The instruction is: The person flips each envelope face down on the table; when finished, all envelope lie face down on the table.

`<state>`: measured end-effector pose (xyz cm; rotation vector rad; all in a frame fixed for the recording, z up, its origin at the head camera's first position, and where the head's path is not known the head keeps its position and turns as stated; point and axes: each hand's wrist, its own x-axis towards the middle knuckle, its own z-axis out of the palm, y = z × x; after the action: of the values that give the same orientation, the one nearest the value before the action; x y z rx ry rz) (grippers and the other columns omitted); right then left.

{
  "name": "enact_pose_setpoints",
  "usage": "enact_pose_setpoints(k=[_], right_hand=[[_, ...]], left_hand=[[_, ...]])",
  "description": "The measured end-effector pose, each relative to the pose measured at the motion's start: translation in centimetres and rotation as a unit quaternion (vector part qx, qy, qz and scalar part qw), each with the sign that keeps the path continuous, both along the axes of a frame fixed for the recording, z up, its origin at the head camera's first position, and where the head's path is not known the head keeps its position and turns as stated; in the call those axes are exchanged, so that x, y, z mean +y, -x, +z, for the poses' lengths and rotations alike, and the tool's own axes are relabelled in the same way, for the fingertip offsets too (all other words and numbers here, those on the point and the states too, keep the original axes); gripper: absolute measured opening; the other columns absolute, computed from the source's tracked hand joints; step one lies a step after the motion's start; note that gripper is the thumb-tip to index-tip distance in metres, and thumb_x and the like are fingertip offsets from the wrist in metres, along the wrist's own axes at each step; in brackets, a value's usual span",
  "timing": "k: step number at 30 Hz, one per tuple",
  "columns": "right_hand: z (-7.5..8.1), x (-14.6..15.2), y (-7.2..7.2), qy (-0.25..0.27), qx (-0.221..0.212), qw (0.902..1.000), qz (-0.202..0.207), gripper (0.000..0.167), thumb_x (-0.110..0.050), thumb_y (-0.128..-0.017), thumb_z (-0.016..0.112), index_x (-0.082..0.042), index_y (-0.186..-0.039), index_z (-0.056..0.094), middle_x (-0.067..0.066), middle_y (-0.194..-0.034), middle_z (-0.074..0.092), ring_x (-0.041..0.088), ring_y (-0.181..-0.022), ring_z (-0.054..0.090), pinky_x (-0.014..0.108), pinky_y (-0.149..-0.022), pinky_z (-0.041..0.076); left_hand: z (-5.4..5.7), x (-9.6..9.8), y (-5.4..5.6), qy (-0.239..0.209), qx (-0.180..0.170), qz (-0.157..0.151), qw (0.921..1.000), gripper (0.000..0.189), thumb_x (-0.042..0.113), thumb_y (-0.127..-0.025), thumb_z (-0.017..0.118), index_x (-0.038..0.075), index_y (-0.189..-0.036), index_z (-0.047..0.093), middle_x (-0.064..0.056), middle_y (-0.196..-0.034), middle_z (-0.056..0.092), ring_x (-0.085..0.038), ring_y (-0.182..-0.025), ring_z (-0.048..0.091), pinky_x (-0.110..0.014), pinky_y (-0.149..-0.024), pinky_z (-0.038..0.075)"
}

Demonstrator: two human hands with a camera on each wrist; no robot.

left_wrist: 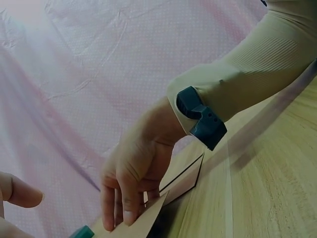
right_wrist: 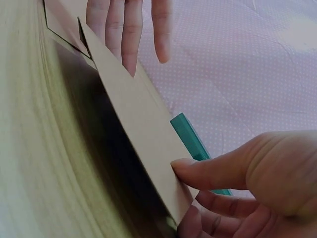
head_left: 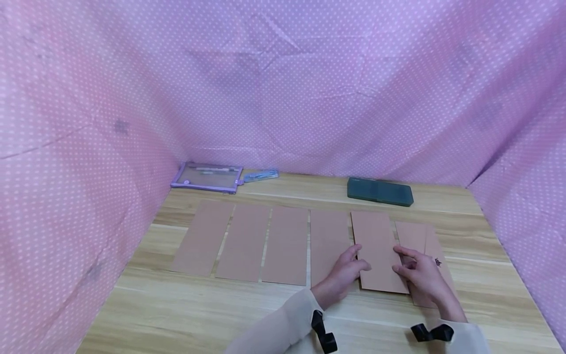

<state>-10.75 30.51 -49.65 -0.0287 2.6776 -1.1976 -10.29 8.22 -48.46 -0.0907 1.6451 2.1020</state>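
A brown kraft-paper rectangle (head_left: 378, 250) lies between the two hands, raised over the table at its right side. My right hand (head_left: 422, 278) pinches its right edge; the right wrist view shows the thumb (right_wrist: 183, 168) on the upper face and curled fingers below. At the left edge, my left hand (head_left: 340, 275) touches the paper with fairly straight fingers (right_wrist: 130, 44). Under the right hand is another brown piece (head_left: 413, 236), with a lengthwise line and a small dark print. A similar piece (head_left: 329, 236) lies partly beneath the left hand.
Several more brown rectangles (head_left: 285, 246) lie in a row to the left on the wooden table (head_left: 177, 314). Behind them are a purple-edged mesh pouch (head_left: 205, 177) with pens, a small blue item (head_left: 261, 175) and a dark green case (head_left: 380, 191). Pink dotted cloth (head_left: 283, 98) surrounds the table.
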Motion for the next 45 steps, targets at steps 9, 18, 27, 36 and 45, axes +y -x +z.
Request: enact_pose_setpoints(k=[9,18,27,36,45], right_hand=[[0.2,-0.3,0.2,-0.059,0.014,0.9982,0.005,0.055,-0.008,-0.089,0.071,0.009,-0.138,0.051,0.036,-0.131,0.057,0.011,-0.079,0.062,0.020,-0.063,0.050],[0.5,-0.6,0.3,-0.071,0.021,0.9973,0.001,0.054,-0.006,-0.088,0.072,0.010,-0.136,0.053,0.036,-0.132,0.057,0.021,-0.086,0.068,0.019,-0.064,0.051],[0.6,-0.5,0.3,-0.098,0.018,0.9950,0.004,0.054,-0.006,-0.087,0.072,0.010,-0.135,0.054,0.035,-0.126,0.060,0.027,-0.091,0.069,0.035,-0.073,0.058],[1.0,-0.7,0.3,-0.108,0.007,0.9941,0.011,0.053,-0.006,-0.087,0.072,0.011,-0.134,0.054,0.032,-0.122,0.065,0.027,-0.090,0.071,0.034,-0.071,0.059],[1.6,0.2,-0.2,-0.110,0.033,0.9929,0.029,0.052,-0.013,-0.090,0.070,0.012,-0.133,0.055,0.029,-0.118,0.068,0.028,-0.094,0.070,0.031,-0.074,0.058]], left_hand=[[0.3,0.0,-0.2,-0.002,-0.004,0.005,1.0000,0.071,0.003,-0.080,0.060,-0.001,-0.149,0.040,-0.030,-0.160,0.028,-0.047,-0.148,0.028,-0.061,-0.116,0.034],[0.3,0.0,-0.2,0.001,-0.011,0.011,0.9999,0.071,0.004,-0.080,0.060,0.000,-0.149,0.041,-0.031,-0.160,0.028,-0.048,-0.147,0.029,-0.063,-0.115,0.035],[0.2,0.0,-0.1,-0.004,-0.022,0.009,0.9997,0.073,0.005,-0.080,0.060,0.001,-0.149,0.039,-0.028,-0.162,0.025,-0.046,-0.152,0.021,-0.063,-0.113,0.036],[0.4,0.0,-0.1,-0.011,-0.024,0.004,0.9996,0.073,0.002,-0.080,0.058,0.000,-0.150,0.038,-0.029,-0.163,0.022,-0.046,-0.152,0.019,-0.066,-0.114,0.033],[0.9,-0.8,0.5,-0.007,-0.021,-0.004,0.9997,0.071,0.005,-0.083,0.059,0.001,-0.151,0.037,-0.026,-0.163,0.025,-0.044,-0.152,0.021,-0.065,-0.116,0.031]])
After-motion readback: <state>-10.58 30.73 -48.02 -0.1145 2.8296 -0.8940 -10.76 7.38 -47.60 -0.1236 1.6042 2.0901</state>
